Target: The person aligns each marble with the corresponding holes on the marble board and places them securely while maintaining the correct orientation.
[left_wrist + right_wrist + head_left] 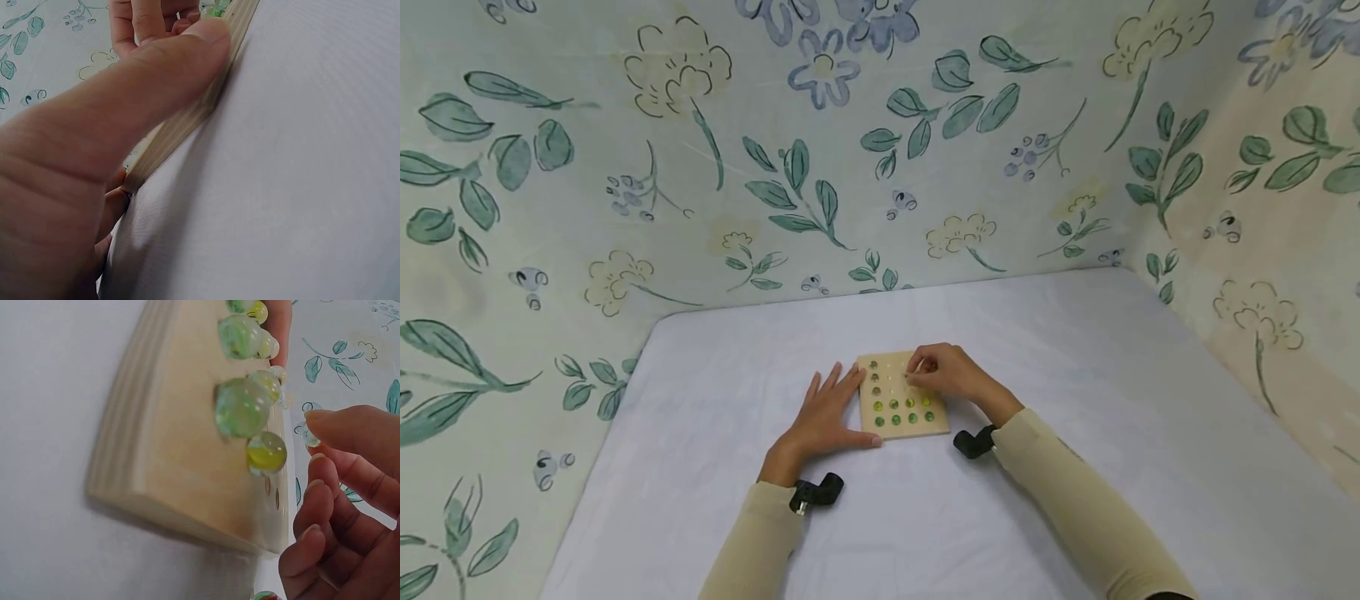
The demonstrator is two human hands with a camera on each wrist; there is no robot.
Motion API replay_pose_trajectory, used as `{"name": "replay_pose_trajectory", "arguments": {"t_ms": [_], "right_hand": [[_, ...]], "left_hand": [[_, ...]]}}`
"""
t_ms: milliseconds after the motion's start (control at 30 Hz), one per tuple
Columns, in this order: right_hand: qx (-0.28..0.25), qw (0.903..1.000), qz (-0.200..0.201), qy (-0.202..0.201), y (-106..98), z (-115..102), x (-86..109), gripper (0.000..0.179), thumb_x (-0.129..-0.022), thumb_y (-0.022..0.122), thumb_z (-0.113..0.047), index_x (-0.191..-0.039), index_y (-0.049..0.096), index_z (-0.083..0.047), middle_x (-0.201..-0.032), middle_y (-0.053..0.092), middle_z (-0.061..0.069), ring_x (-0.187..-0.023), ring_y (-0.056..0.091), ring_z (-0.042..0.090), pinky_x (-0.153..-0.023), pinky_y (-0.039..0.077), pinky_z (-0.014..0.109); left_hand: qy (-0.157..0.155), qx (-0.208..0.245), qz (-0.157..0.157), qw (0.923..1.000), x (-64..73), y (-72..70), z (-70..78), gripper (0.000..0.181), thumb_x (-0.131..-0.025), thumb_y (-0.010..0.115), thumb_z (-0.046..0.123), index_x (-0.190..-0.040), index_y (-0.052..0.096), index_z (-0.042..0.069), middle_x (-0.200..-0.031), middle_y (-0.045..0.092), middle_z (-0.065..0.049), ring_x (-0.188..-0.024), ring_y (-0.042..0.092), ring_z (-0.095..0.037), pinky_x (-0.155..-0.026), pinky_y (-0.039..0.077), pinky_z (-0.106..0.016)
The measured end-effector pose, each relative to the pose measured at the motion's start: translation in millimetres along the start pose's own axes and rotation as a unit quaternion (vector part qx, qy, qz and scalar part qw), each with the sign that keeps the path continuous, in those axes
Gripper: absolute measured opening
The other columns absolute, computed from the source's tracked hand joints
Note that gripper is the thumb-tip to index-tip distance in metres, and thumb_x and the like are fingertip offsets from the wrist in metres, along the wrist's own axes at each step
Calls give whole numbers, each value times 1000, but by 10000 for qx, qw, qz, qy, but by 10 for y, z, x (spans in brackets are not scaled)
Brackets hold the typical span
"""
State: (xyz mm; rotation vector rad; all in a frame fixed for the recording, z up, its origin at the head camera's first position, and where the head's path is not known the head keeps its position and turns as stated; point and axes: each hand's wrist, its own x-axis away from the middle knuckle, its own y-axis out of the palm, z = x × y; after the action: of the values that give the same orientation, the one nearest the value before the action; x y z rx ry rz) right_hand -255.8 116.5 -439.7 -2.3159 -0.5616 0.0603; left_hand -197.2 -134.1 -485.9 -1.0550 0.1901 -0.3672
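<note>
The flowery wall (700, 217) stands at the back, with the white desk (737, 350) in front. The left hand (822, 414) has its grip spread, fingers at the left edge of the board (190, 465) and thumb at the near edge. The right hand (953, 372) has its grip pinching a marble (309, 435) over the board. The board (it is pale wood) lies flat. More marbles (896, 420), green and yellow, sit in its near rows and up its left side.
</note>
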Motion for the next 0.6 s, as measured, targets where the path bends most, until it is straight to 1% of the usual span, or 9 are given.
{"name": "replay_pose_trajectory", "arguments": {"t_ms": [133, 233, 367, 500, 600], "right_hand": [[42, 10000, -65, -25, 19, -32, -33, 9, -87, 72, -22, -92, 67, -16, -77, 60, 3, -67, 53, 16, -57, 45, 25], [63, 9999, -76, 44, 20, -66, -48, 8, -87, 72, -22, -91, 67, -17, -77, 60, 3, -66, 54, 17, -57, 45, 25], [80, 9997, -196, 96, 59, -77, -44, 8, -87, 72, -22, -91, 67, -17, -76, 60, 2, -66, 54, 16, -57, 45, 25], [93, 9996, -248, 72, 100, -82, -39, 8, -87, 72, -23, -91, 67, -18, -74, 60, 2, -64, 54, 15, -55, 45, 25], [75, 9996, -266, 82, 115, -82, -33, 7, -88, 72, -23, -91, 67, -18, -74, 59, 2, -63, 54, 15, -55, 44, 25]], "left_hand": [[58, 80, 71, 9999, -3, -17, 6, 118, -63, 69, 77, -155, 21, 20, -160, 17, 3, -148, -1, -21, -117, -9, -46], [89, 90, 88, 9999, -25, -23, 3, 119, -62, 69, 77, -155, 21, 21, -160, 17, 4, -148, -1, -20, -117, -9, -45], [56, 21, 24, 10000, -24, 18, -14, 120, -61, 67, 80, -156, 20, 23, -160, 16, 5, -148, -2, -18, -117, -10, -43], [56, -41, 58, 10000, -12, 43, -29, 121, -61, 65, 82, -156, 20, 22, -160, 16, 5, -148, -1, -19, -117, -10, -44], [63, 20, 64, 10000, -4, 46, -24, 121, -61, 66, 81, -155, 20, 22, -160, 17, 5, -148, -1, -20, -117, -10, -44]]}}
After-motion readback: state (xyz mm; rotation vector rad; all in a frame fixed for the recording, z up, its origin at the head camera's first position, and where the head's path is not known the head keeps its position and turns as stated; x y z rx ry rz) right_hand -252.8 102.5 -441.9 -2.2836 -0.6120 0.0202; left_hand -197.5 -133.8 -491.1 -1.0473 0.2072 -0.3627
